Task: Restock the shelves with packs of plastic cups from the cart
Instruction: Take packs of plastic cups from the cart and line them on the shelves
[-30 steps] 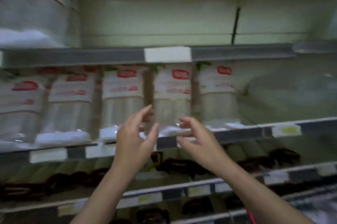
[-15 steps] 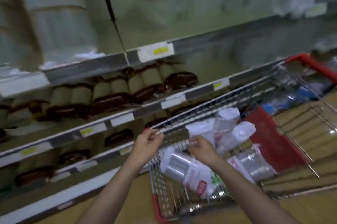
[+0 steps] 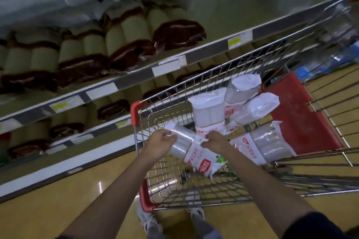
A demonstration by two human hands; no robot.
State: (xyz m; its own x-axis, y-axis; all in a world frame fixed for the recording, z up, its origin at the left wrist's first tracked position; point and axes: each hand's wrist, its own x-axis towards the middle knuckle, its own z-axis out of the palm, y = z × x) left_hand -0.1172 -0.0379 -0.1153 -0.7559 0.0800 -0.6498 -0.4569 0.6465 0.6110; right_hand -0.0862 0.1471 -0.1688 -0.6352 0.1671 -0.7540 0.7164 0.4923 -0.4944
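A wire shopping cart (image 3: 194, 186) with red corner guards stands in front of me and holds several packs of clear plastic cups. One pack (image 3: 191, 150) with a white and red label lies across the cart's near end. My left hand (image 3: 159, 144) grips its clear left end. My right hand (image 3: 214, 141) holds it at the label's upper edge. Other packs (image 3: 208, 112) stand or lean deeper in the cart, and one pack (image 3: 266, 144) lies to the right.
Grey shelves (image 3: 136, 79) with price tags run along the left, stocked with brown paper cup packs (image 3: 128, 44). A red flap (image 3: 299, 114) sits at the cart's far end. Yellow floor lies below, with my shoes (image 3: 149, 221) under the cart.
My view swung down from the upper shelf of cup packs to the cart. Both hands dropped from the shelf into the cart and closed on one pack.
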